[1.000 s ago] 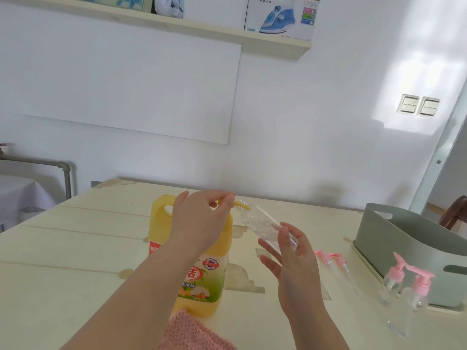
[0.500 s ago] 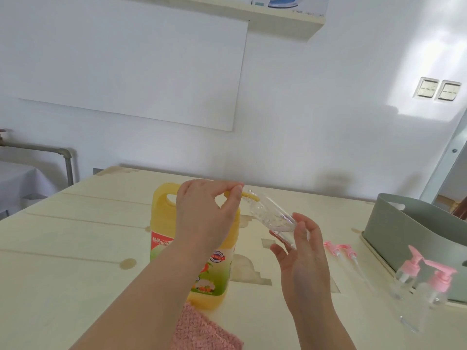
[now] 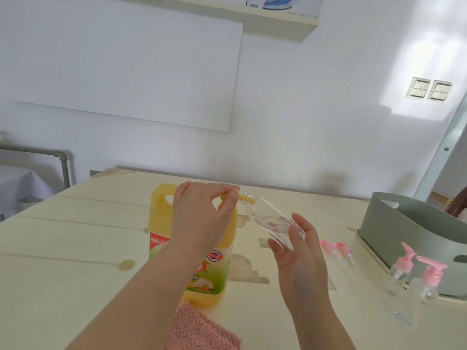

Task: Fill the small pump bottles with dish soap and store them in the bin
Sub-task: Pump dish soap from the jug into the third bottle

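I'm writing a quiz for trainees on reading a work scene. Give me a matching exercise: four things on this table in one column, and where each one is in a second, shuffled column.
Things
1. clear bottle
2. pink cloth
3. loose pink pumps
4. grey-green bin

Places
A. lying on the table between the right hand and the bin
B. tilted in the right hand, mouth at the spout of the yellow soap jug
C. at the table's right side
D. at the near edge, in front of the jug

Pairs: 1-B, 2-D, 3-A, 4-C
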Motion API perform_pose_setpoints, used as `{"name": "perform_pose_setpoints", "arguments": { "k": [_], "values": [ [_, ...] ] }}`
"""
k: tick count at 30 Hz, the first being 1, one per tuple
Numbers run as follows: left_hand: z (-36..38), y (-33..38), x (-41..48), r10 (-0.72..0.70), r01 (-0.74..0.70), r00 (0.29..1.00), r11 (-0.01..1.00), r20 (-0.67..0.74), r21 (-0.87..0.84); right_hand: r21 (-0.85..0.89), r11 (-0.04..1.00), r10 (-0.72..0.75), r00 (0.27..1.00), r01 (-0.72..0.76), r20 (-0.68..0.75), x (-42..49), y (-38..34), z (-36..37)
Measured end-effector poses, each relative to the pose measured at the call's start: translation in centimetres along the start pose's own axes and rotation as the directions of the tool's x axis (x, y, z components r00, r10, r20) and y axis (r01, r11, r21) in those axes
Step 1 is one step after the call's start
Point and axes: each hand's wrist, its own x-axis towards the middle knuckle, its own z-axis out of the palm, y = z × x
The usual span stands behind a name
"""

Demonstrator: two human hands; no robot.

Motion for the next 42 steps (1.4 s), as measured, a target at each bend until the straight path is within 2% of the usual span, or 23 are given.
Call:
{"name": "perform_pose_setpoints", "arguments": {
  "k": [3, 7, 12, 20, 29, 34, 38, 42],
  "values": [
    [-0.8, 0.4, 0.4, -0.084, 0.087, 0.995, 0.995, 0.060, -0.052, 0.085, 0.996, -0.006, 1.000, 0.004, 0.022, -0.2, -0.5, 0.4],
    [-1.4, 1.2, 0.6, -0.097, 0.106, 0.991, 0.990, 0.095, -0.090, 0.127, 0.992, -0.020, 0.999, 0.016, 0.027, -0.4, -0.9, 0.8],
    [-0.7, 0.8, 0.1, -0.009, 0.006, 1.000, 0.994, -0.026, -0.112, 0.137, 0.990, -0.019, 0.999, 0.013, 0.047, -0.2, -0.9, 0.8],
    [1.9, -0.1, -0.7, 0.036, -0.033, 0.990, 0.999, -0.133, 0.027, 0.166, 0.986, 0.014, 0.999, -0.021, 0.046, 0.2, 0.2, 0.2],
    [1.9, -0.3, -0.6, 0.051, -0.043, 0.995, 0.995, -0.091, 0.084, 0.121, 0.992, 0.019, 0.998, -0.026, 0.055, 0.2, -0.1, 0.1],
    [0.9, 0.1, -0.4, 0.023, -0.022, 1.000, 0.995, -0.006, 0.098, 0.094, 0.995, 0.014, 0.999, -0.018, 0.049, 0.0, -1.5, 0.4],
    [-0.7, 0.7, 0.1, 0.003, -0.003, 0.998, 1.000, 0.060, 0.000, 0.103, 0.994, 0.022, 0.998, -0.028, 0.062, -0.3, -2.0, 0.6],
    [-1.0, 0.9, 0.0, 0.061, -0.061, 0.998, 0.998, 0.012, -0.027, 0.100, 0.994, 0.037, 0.999, -0.040, 0.029, -0.7, -1.5, 1.1]
  ]
}}
